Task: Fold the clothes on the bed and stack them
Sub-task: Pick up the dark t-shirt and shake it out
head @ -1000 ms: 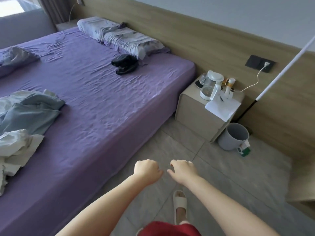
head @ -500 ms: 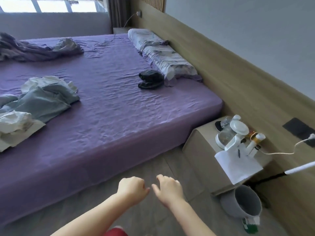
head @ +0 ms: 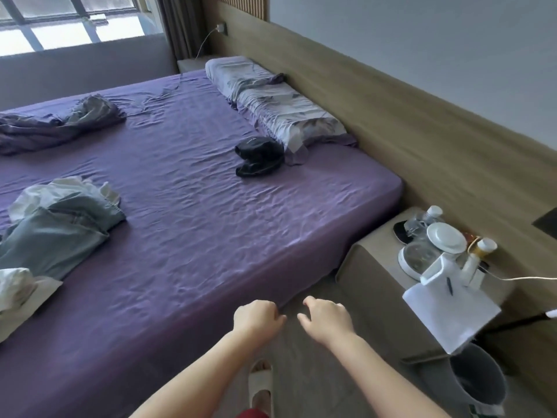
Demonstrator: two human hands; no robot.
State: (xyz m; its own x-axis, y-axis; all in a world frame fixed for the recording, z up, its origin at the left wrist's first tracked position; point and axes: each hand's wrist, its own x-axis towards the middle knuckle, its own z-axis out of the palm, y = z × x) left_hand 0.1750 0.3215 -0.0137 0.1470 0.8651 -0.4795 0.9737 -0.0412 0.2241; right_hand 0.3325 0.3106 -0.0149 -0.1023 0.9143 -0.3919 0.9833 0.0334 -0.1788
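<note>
A bed (head: 196,236) with a purple sheet fills the left and middle. On its left side lies a heap of unfolded clothes: grey-blue trousers (head: 57,233) over white garments (head: 18,294). A small black garment (head: 259,156) lies near the pillows. A purple-grey bundle (head: 57,122) sits at the far side. My left hand (head: 256,319) and my right hand (head: 327,316) hang side by side in front of me by the bed's near corner, fingers curled, holding nothing.
Two pillows (head: 271,101) lie along the wooden headboard. A bedside cabinet (head: 376,279) at the right carries a white kettle (head: 434,254), bottles and a sheet of paper. A grey bin (head: 476,384) stands on the tiled floor below it. My slippered foot (head: 260,384) is near the bed.
The view has swung up and leftward, so more of the bed and the window show. Both hands have kept their curled pose, close together, and now sit nearer the bed's corner.
</note>
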